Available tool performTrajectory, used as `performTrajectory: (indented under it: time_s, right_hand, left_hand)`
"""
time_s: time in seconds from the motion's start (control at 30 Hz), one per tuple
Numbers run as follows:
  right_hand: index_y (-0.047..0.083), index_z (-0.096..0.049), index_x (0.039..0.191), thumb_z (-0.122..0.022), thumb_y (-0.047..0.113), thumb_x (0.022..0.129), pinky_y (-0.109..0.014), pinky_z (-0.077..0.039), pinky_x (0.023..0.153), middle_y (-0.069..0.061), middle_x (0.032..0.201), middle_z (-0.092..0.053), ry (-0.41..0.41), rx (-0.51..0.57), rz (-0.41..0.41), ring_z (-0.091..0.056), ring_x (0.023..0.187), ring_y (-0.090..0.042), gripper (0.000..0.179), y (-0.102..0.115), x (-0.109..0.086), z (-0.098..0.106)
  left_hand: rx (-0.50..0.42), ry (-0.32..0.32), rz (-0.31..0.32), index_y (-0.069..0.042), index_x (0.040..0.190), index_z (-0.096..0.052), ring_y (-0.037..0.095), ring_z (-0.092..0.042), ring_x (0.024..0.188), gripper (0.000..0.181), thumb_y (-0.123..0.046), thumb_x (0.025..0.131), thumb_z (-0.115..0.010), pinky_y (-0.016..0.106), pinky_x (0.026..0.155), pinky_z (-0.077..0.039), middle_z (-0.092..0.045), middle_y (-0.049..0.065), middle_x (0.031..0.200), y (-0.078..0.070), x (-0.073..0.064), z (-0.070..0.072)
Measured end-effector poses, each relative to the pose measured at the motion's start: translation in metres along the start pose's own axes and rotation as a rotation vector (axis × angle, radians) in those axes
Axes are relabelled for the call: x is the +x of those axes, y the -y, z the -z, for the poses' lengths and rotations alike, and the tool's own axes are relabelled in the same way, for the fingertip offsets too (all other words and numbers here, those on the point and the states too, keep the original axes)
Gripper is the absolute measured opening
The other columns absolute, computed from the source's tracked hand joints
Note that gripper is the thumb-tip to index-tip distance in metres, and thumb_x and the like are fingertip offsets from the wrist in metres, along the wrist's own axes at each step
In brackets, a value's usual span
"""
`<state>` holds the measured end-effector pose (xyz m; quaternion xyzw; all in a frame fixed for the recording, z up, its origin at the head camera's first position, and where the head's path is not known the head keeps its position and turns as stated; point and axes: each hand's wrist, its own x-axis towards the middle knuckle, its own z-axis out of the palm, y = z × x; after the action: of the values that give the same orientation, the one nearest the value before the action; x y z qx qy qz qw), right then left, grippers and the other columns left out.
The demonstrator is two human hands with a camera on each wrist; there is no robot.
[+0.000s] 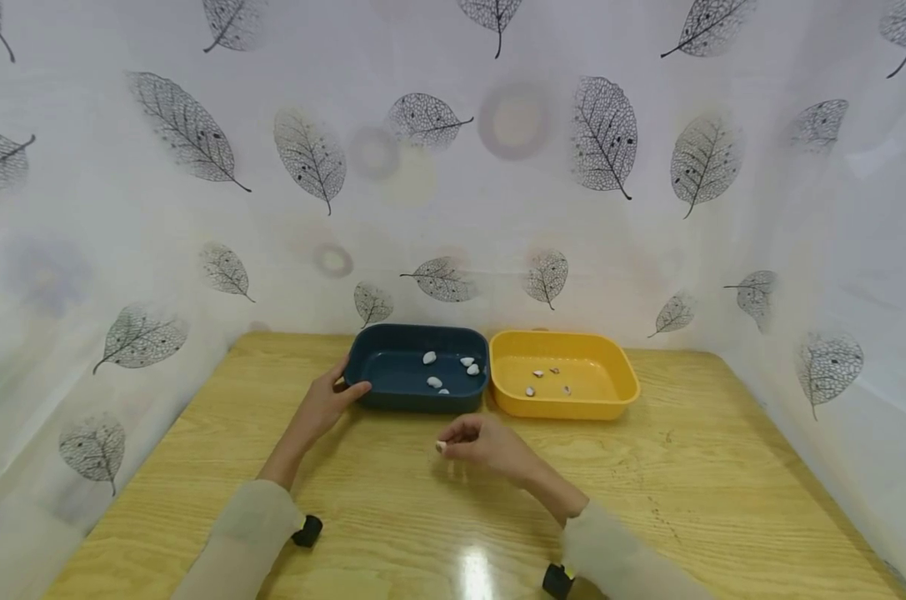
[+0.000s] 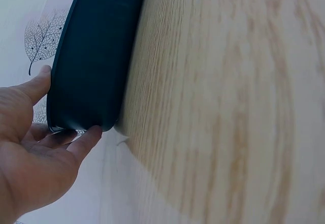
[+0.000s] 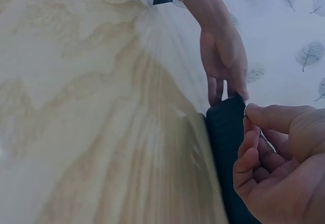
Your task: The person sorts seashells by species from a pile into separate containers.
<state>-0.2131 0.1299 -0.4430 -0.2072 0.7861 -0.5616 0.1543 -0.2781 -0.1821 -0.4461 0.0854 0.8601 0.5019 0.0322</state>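
My left hand (image 1: 321,404) holds the left end of a dark blue tray (image 1: 411,402), its thumb at the rim and the other fingers against the outer end wall, as the left wrist view shows closely. Several white shells (image 1: 433,382) lie inside that tray, mostly toward its right side. In front of the tray, over the table, my right hand (image 1: 490,446) pinches a small whitish shell (image 1: 441,447) between thumb and index finger. The right wrist view has this hand (image 3: 284,165) with its other fingers curled; the shell is mostly hidden there.
A yellow tray (image 1: 565,408) stands right beside the blue one, with several smaller shells (image 1: 538,374) spread on its floor. Both trays sit near the back of a wood-grain table (image 1: 392,500). White leaf-print sheeting (image 1: 437,208) encloses the back and sides.
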Motion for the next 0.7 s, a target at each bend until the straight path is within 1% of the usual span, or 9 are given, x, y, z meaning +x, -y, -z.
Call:
performTrajectory:
  time_s: [0.1,0.2,0.33,0.43,0.53,0.7]
  right_hand:
    - [-0.001,-0.075,0.112,-0.075,0.01,0.096,-0.024,-0.054,0.076,-0.006,0.102,-0.073,-0.011,0.016,0.004,-0.063,0.089,-0.017,0.02,0.002,-0.003,0.009]
    - [0.001,-0.075,0.112,-0.074,0.012,0.096,-0.028,-0.054,0.075,-0.005,0.102,-0.072,-0.03,0.011,-0.015,-0.062,0.088,-0.018,0.02,0.003,-0.005,0.017]
    - [0.004,-0.075,0.11,-0.075,0.015,0.096,-0.032,-0.053,0.071,-0.004,0.098,-0.071,-0.063,-0.017,-0.031,-0.06,0.084,-0.019,0.017,0.002,-0.008,0.028]
    - [0.004,-0.075,0.11,-0.074,0.014,0.096,-0.032,-0.052,0.068,-0.004,0.097,-0.071,-0.079,-0.02,-0.02,-0.059,0.082,-0.02,0.017,0.002,-0.009,0.036]
    - [0.0,-0.075,0.111,-0.074,0.012,0.097,-0.029,-0.051,0.064,-0.006,0.096,-0.071,-0.088,-0.01,-0.002,-0.058,0.08,-0.019,0.019,0.002,-0.011,0.044]
    - [-0.004,-0.073,0.112,-0.074,0.012,0.096,-0.026,-0.048,0.061,-0.008,0.095,-0.072,-0.111,-0.016,0.011,-0.057,0.078,-0.025,0.022,0.003,-0.014,0.056]
  left_hand:
    - [-0.001,0.0,-0.002,0.001,0.164,-0.013,0.048,-0.037,0.144,0.08,-0.026,0.106,-0.062,0.054,0.109,-0.045,-0.016,0.028,0.167,0.0,0.0,0.0]
    - [-0.005,0.004,-0.001,-0.001,0.164,-0.013,0.048,-0.036,0.144,0.08,-0.027,0.106,-0.061,0.054,0.109,-0.045,-0.016,0.028,0.167,0.0,0.0,0.0]
    - [-0.002,0.004,0.004,-0.002,0.165,-0.013,0.047,-0.036,0.145,0.08,-0.028,0.106,-0.061,0.054,0.109,-0.046,-0.016,0.029,0.166,0.0,0.0,0.0]
    - [0.003,0.003,0.005,-0.002,0.165,-0.013,0.047,-0.037,0.144,0.081,-0.029,0.106,-0.062,0.053,0.108,-0.046,-0.017,0.029,0.166,0.001,0.0,0.0]
    - [0.0,0.004,0.007,-0.002,0.165,-0.013,0.047,-0.036,0.145,0.08,-0.028,0.106,-0.061,0.054,0.108,-0.046,-0.016,0.029,0.166,0.001,0.0,0.0]
    - [-0.012,0.003,0.014,-0.003,0.165,-0.013,0.047,-0.036,0.145,0.08,-0.027,0.106,-0.062,0.054,0.109,-0.045,-0.016,0.028,0.167,0.001,0.001,0.0]
